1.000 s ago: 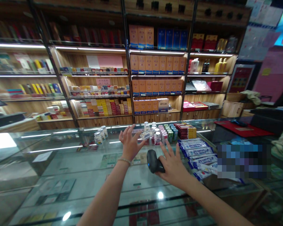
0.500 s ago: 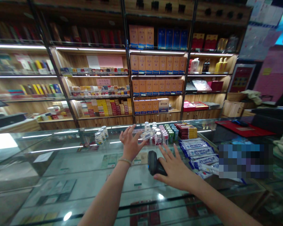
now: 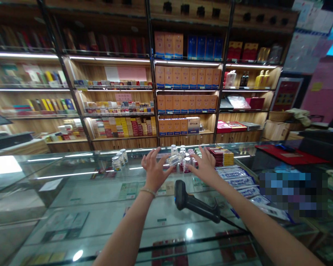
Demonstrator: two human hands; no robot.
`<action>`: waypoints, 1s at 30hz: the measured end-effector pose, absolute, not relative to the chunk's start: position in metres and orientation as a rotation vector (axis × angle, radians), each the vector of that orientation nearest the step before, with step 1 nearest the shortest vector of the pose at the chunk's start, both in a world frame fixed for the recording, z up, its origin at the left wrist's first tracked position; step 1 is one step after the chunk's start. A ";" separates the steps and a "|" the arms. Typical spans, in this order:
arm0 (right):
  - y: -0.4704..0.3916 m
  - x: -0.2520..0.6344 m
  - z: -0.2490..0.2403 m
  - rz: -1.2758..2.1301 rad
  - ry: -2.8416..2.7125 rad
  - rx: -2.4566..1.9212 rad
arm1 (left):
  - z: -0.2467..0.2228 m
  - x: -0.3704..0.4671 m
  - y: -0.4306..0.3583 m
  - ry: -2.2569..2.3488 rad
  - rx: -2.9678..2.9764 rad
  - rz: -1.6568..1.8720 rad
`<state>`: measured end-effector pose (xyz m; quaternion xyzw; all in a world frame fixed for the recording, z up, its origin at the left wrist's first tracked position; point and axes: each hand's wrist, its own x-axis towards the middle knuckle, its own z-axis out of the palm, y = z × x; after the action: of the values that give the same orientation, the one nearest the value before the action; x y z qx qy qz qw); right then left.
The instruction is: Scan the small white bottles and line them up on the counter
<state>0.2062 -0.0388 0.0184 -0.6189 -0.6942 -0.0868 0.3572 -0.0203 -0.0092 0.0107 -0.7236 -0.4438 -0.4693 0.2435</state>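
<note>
My left hand (image 3: 155,168) is over the glass counter with its fingers spread. Just right of its thumb and fingertips, a small clear bottle (image 3: 174,159) with a label lies on its side; whether they touch it I cannot tell. My right hand (image 3: 205,164) reaches in from the right, fingers apart, its thumb close to an upright small bottle with a white lid (image 3: 187,165). Behind are more small bottles (image 3: 174,149), partly hidden by that hand. A black barcode scanner (image 3: 197,207) rests on the glass below my right hand, untouched, its cable running right.
Several small jars (image 3: 116,162) stand left on the glass counter (image 3: 100,199). Stacked red and yellow packs (image 3: 224,157) and blue-white packets (image 3: 240,181) lie at right. Beyond is a red mat (image 3: 291,155). Lit shelves with orange boxes (image 3: 188,77) rise behind.
My right hand has left the scanner and moved forward and slightly left to the small bottles. The scanner now lies fully visible. My left hand has hardly moved.
</note>
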 end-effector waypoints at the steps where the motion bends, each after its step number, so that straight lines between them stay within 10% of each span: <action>1: -0.033 0.204 0.021 -0.208 -1.806 -1.591 | 0.011 -0.020 -0.010 -1.211 -1.976 -1.286; 30: -0.016 0.231 0.028 0.015 -1.781 -1.279 | 0.017 -0.003 -0.013 -1.292 -2.342 -1.173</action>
<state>0.2310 -0.0160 0.0282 -0.5188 -0.7224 0.0060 0.4570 -0.0034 -0.0128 0.0166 -0.7970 -0.4398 -0.3990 0.1103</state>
